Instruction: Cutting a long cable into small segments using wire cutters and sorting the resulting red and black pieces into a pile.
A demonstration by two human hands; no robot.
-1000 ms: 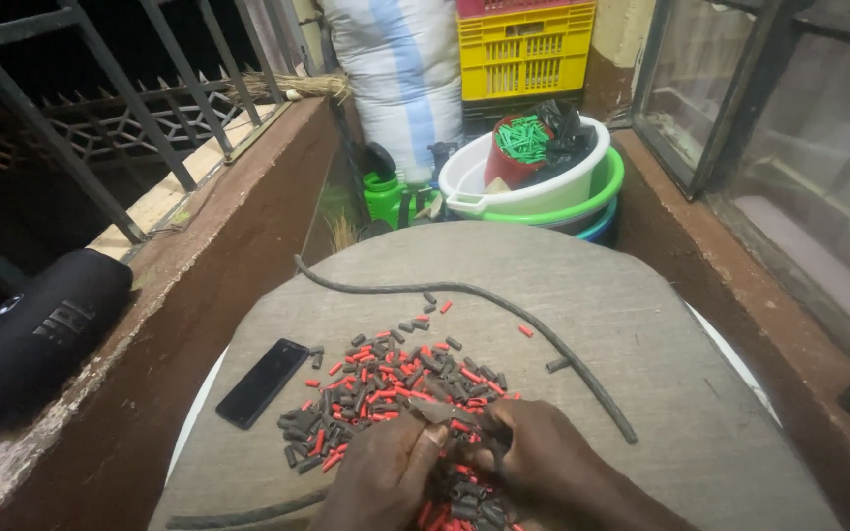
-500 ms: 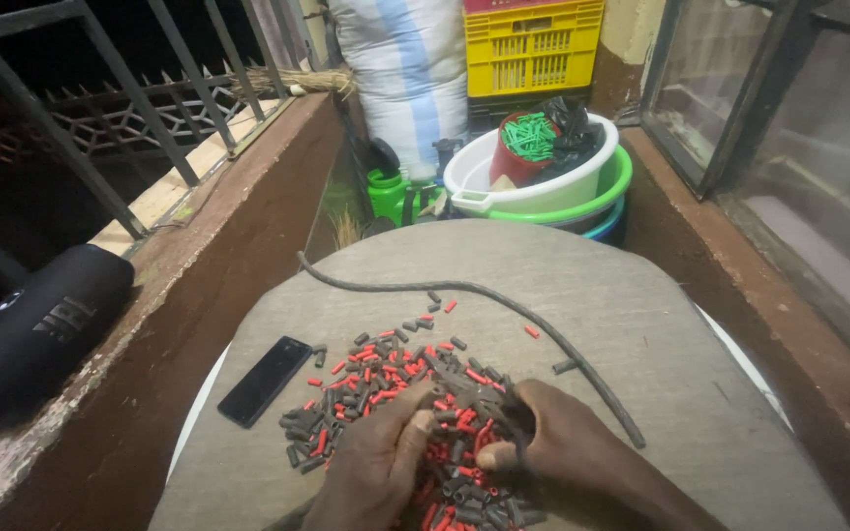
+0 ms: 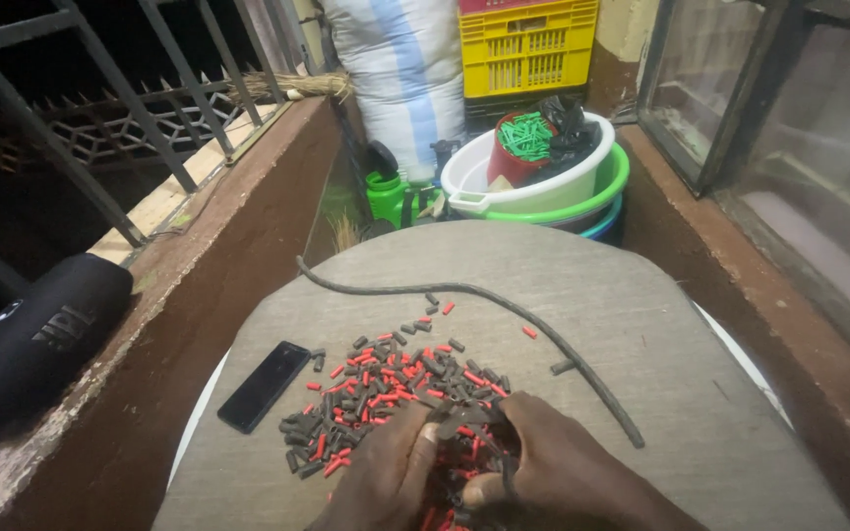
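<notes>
The round table (image 3: 641, 295) wears a matt, woven grey cloth, slightly coarse. The small red and dark pieces (image 3: 386, 388) near its front edge look like smooth plastic or rubber tubing. The phone (image 3: 264, 385) by the left edge is glossy black. The long cord (image 3: 543, 329) looks dull, rough rubber. The stacked basins (image 3: 553, 187) beyond the far edge are shiny plastic.

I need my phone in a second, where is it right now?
In the head view the black phone lies flat on the round board, left of the pile of red and black pieces and ahead of your left hand.
</notes>
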